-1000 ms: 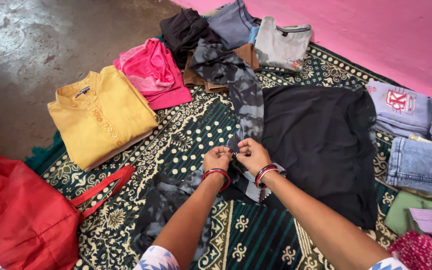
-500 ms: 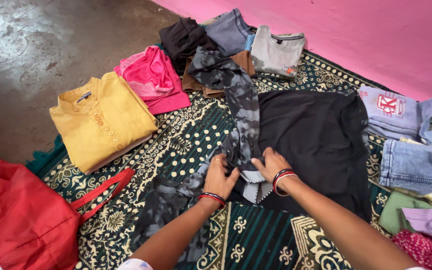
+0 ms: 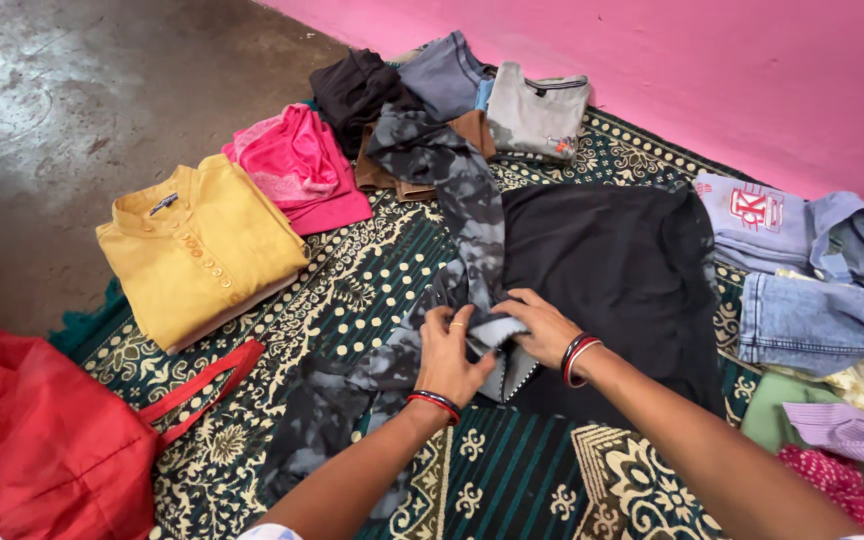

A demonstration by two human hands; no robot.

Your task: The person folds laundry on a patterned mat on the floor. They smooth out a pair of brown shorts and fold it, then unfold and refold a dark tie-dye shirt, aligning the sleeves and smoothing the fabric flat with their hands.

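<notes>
While both hands meet over the middle of a green patterned rug (image 3: 512,480), the left hand (image 3: 449,355) curls its fingers around a fold of a long grey mottled cloth (image 3: 452,200), and the right hand (image 3: 544,326) pinches the same fold just beside it, so that the two hands nearly touch. That cloth runs from below the left wrist, under both hands, and away toward the far pile. A black garment (image 3: 612,270) lies flat under and beyond the right hand. Left of the left hand, a folded yellow shirt (image 3: 197,250) sits on the rug, with a folded pink garment (image 3: 297,165) beyond it. Near the left elbow rests a red bag (image 3: 42,440), partly off the rug on a bare grey concrete floor (image 3: 52,90). Beyond the hands, a grey top (image 3: 535,115) lies against a pink wall (image 3: 732,70). Right of the right hand, jeans (image 3: 817,320) lie at the rug's edge.
</notes>
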